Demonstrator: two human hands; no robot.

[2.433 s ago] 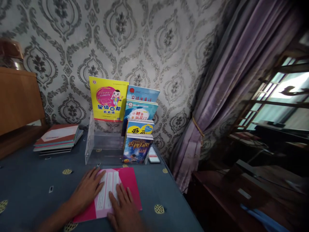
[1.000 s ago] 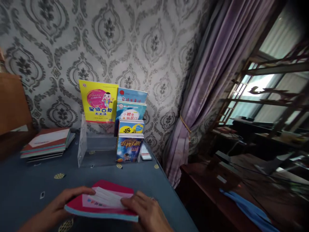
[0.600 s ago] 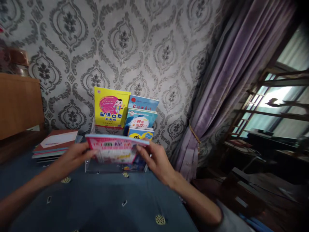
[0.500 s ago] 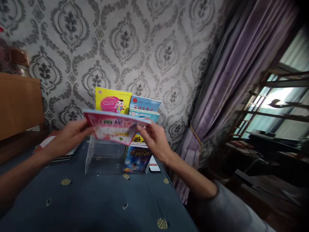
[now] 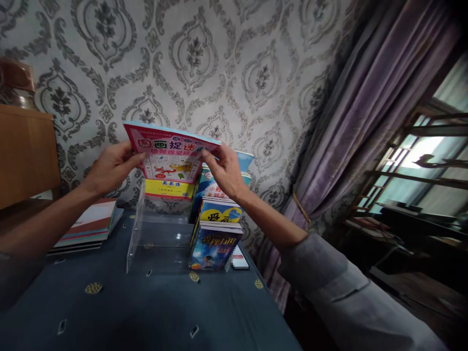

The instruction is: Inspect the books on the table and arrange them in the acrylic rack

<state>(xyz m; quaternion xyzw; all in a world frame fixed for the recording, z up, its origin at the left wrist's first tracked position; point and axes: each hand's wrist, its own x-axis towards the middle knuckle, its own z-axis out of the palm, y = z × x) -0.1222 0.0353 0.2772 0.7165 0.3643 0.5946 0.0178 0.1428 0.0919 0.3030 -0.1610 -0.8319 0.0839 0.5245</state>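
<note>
A red-bordered picture book (image 5: pixel 171 158) is held up by its two sides, tilted, with its cover facing me. My left hand (image 5: pixel 113 168) grips its left edge between thumb and fingers, and my right hand (image 5: pixel 226 170) pinches its right edge. Behind and below it, a yellow book (image 5: pixel 168 189) stands at the back left of a clear stepped rack (image 5: pixel 161 253). The rack's right side carries blue and yellow books, among them a dark blue book (image 5: pixel 215 248) at the front. The red book hides most of the yellow one.
Stacked books (image 5: pixel 89 224) lie left of the rack on the dark patterned tablecloth (image 5: pixel 146 312). A phone (image 5: pixel 239 258) lies right of the rack. A wooden cabinet (image 5: pixel 29 151) stands at left, a purple curtain (image 5: pixel 329 141) at right.
Both hands have raised the red book, and its cover has turned more toward me. It now covers the upper part of the yellow book. The view has shifted slightly.
</note>
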